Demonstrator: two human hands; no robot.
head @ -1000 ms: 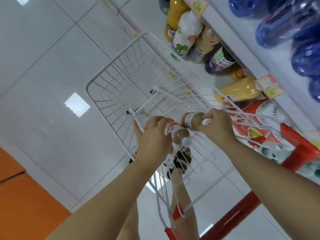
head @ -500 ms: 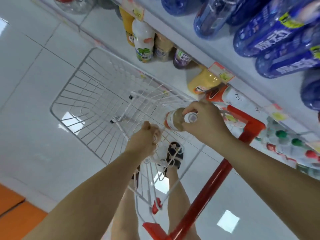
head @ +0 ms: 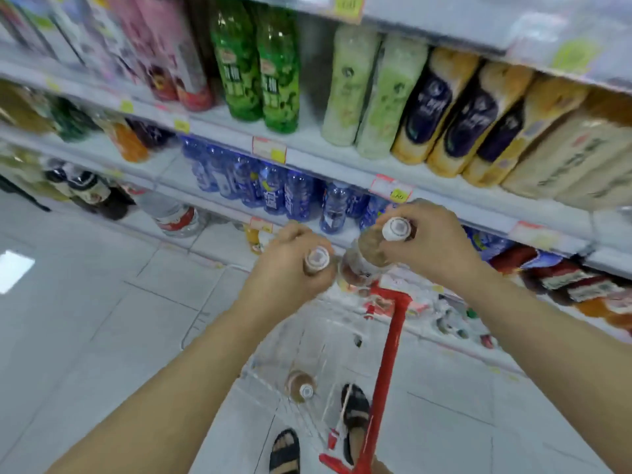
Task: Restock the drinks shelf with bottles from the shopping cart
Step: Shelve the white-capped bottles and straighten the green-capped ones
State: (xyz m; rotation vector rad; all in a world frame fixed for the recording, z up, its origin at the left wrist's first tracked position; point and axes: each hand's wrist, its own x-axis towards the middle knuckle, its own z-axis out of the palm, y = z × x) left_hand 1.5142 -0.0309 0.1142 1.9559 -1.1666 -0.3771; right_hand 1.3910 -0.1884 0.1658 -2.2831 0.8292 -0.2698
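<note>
Plastic, full and probably slick, each bottle wants a hold at the neck: left hand (head: 285,268) grips left bottle (head: 317,259) under its cap, right hand (head: 432,242) grips right bottle (head: 359,265) likewise, both raised near the shelf (head: 325,170); third bottle (head: 299,385) lies in the cart (head: 390,347).

Bottle (head: 362,265) in right hand (head: 434,244): clear glossy plastic; smooth white cap.
Second bottle (head: 317,260) in left hand (head: 284,268): smooth white cap; the rest is hidden.
Floor (head: 102,319): glossy pale tile that mirrors the lamps.
Cart handle (head: 390,343): smooth, glossy red.
Cart basket (head: 318,336): thin white wire, blurred.
Shelf edge (head: 325,165): white, matt.
Price tags (head: 269,149): look like paper.
Green bottles (head: 260,73): glossy plastic.
</note>
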